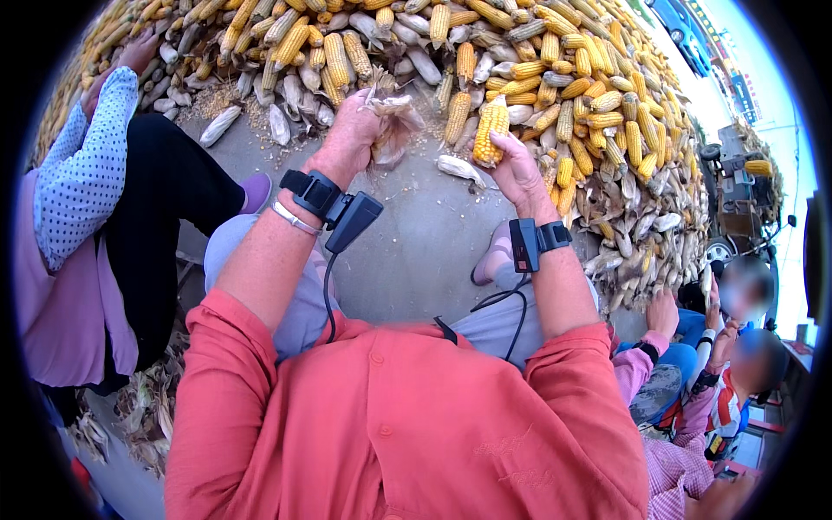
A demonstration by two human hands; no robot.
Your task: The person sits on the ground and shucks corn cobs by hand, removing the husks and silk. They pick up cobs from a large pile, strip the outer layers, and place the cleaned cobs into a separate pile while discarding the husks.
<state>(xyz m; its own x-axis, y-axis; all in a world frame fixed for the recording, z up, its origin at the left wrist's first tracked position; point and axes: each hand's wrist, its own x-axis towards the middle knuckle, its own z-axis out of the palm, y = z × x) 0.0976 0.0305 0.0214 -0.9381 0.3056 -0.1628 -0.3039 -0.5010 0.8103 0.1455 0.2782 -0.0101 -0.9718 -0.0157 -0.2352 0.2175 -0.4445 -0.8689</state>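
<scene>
My right hand (515,162) holds a husked yellow ear of corn (492,130) by its lower part, the ear standing roughly upright. In my left hand (356,129) is a bunch of dry, brownish corn husks (394,127), gripped at its left side. The two hands are apart, both just in front of a large heap of corn ears (520,71), some yellow and bare, others in pale husks. Between them and nearer to me lies a husk-covered ear (459,168) on the concrete ground (403,240). Each wrist wears a strapped black device with a cable.
At the left sits a person in a dotted sleeve (88,156), one hand at the heap. Several people sit at the right, near a pile of loose husks (634,253). More husks (153,416) lie at the lower left. A parked vehicle (731,188) stands beyond, on the right.
</scene>
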